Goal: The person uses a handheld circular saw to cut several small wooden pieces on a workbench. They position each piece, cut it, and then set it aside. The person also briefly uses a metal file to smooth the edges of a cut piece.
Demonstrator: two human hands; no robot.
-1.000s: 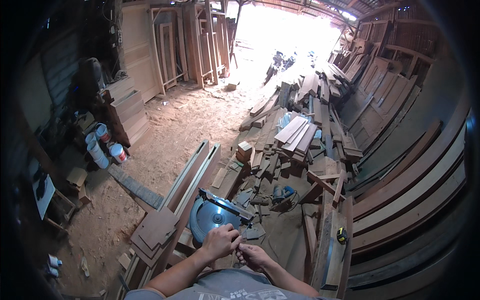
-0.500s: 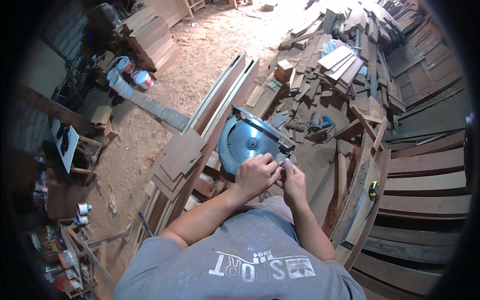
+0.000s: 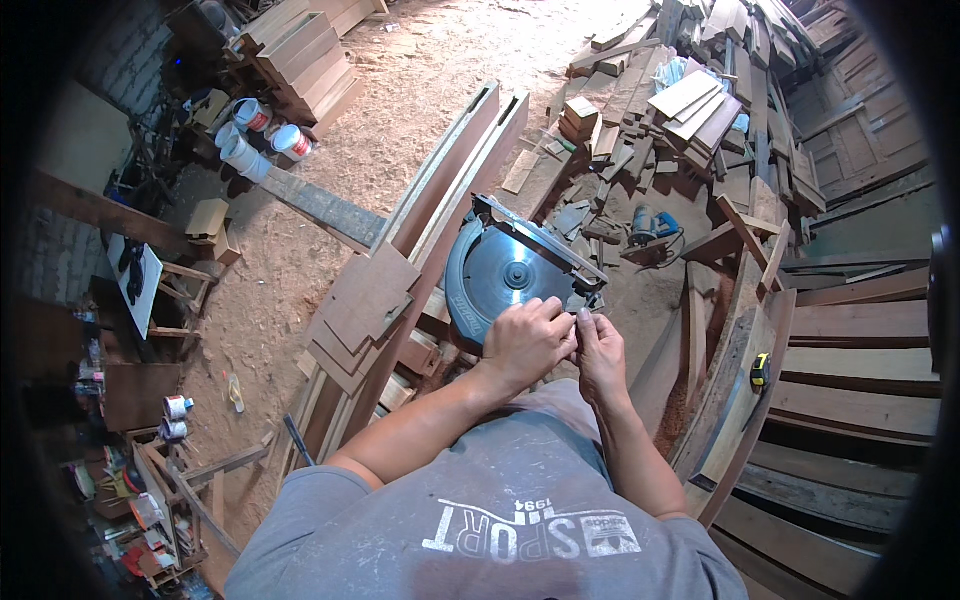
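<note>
A circular saw (image 3: 465, 290) lies in front of me with its round shiny blade (image 3: 512, 262) facing up. Its metal base plate (image 3: 545, 238) runs along the far right side of the blade. My left hand (image 3: 526, 340) is closed, with its fingers curled just over the near edge of the saw. Right beside it, my right hand (image 3: 602, 358) pinches thumb against fingers near the saw's lower right corner. The fingertips of both hands meet around something small, too hidden to name.
Long grooved timbers (image 3: 440, 200) with flat board pieces (image 3: 365, 300) on them stand left of the saw. A blue power tool (image 3: 652, 226) lies beyond, near piled wood offcuts (image 3: 690, 110). A yellow tape measure (image 3: 760, 372) sits on a plank at right. White buckets (image 3: 243, 157) stand far left.
The whole view has shifted slightly, so the saw and hands appear a little further right. Both hands stay together at the saw's near edge, their fingers slightly rearranged.
</note>
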